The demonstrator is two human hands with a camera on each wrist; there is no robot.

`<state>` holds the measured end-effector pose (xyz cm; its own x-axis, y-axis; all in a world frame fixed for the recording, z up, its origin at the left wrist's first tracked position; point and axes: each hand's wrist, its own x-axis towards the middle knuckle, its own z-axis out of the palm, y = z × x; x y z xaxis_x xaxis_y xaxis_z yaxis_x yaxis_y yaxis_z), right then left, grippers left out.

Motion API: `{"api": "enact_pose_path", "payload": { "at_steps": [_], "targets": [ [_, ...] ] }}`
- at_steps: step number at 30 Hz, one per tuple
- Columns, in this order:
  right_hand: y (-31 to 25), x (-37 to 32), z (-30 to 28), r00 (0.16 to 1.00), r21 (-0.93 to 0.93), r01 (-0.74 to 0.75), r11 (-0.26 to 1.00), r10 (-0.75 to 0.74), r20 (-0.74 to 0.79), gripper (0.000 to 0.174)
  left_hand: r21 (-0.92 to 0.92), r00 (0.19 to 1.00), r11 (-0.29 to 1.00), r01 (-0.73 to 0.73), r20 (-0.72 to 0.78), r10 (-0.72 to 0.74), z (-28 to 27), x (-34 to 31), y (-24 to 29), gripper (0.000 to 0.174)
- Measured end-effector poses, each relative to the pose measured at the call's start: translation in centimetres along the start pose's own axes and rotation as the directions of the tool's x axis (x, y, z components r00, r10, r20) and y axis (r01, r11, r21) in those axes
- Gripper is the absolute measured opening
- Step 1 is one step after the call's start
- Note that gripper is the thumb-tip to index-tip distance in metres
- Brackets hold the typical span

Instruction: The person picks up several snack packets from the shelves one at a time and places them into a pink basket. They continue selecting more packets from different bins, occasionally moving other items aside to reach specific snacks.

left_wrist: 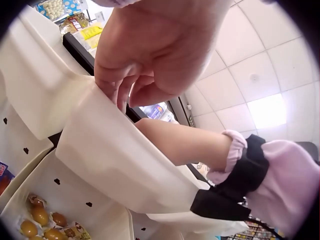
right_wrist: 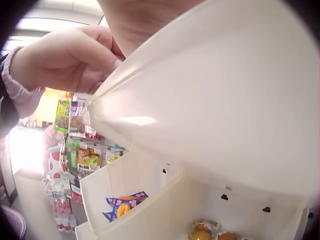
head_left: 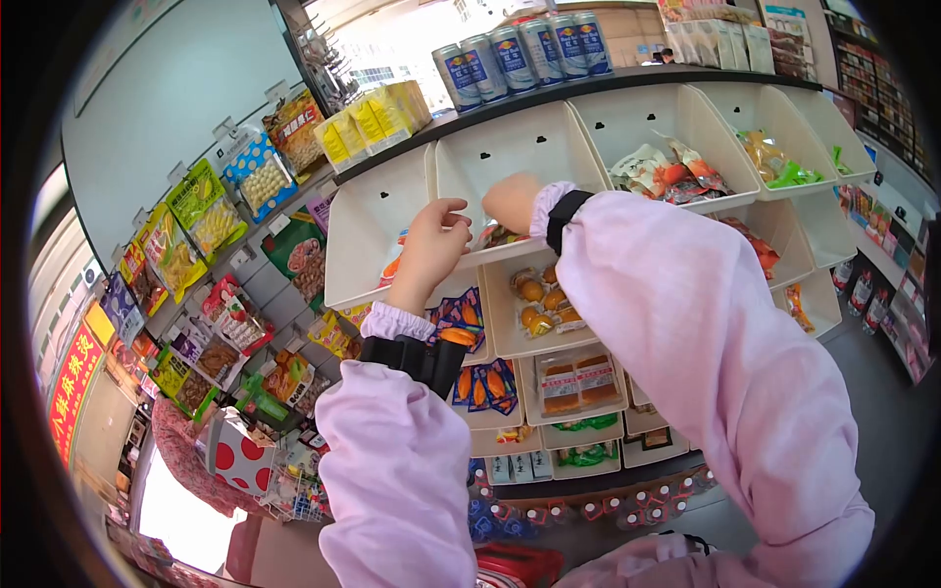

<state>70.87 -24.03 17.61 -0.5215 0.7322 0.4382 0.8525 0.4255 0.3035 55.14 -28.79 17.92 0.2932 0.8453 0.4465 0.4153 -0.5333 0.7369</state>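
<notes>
In the head view my left hand (head_left: 431,245) is at the divider between the two upper left bins, fingers bent loosely over its edge. My right hand (head_left: 514,201) reaches down into the second upper bin (head_left: 578,157), where a few wrapped snacks (head_left: 498,235) lie; its fingers are hidden. In the left wrist view the left hand (left_wrist: 155,55) hangs at the bin's corner, and the right forearm goes behind the bin's front wall (left_wrist: 120,155). The right wrist view shows the left hand (right_wrist: 70,60) by the rim, while the bin wall hides the right fingers.
Lower bins hold wrapped brown eggs (head_left: 537,299), blue-orange packets (head_left: 480,387) and flat brown packs (head_left: 580,384). Blue cans (head_left: 512,59) and yellow packs (head_left: 368,122) stand on the top shelf. Snack bags (head_left: 201,206) hang at the left. Red-capped bottles (head_left: 627,505) stand below.
</notes>
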Motion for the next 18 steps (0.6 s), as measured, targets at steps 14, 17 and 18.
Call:
{"api": "enact_pose_path", "payload": {
  "at_steps": [14,17,18],
  "targets": [
    [0.8,-10.8,-9.9,0.892,0.619,0.110,0.777,0.197,-0.407,0.017,-0.661,0.865,0.584,0.471,0.475,-0.161,0.2,-5.0,1.8,0.071],
    [-1.6,-15.4,-10.3,0.814,0.387,0.285,0.877,-0.008,-0.580,0.018,-0.801,0.898,0.445,0.400,0.439,-0.018,1.6,-7.4,2.6,0.059],
    [-2.3,-16.9,-10.1,0.829,0.387,0.289,0.876,-0.027,-0.559,0.019,-0.811,0.912,0.457,0.364,0.409,-0.001,2.2,-8.2,2.1,0.054]
  ]
}}
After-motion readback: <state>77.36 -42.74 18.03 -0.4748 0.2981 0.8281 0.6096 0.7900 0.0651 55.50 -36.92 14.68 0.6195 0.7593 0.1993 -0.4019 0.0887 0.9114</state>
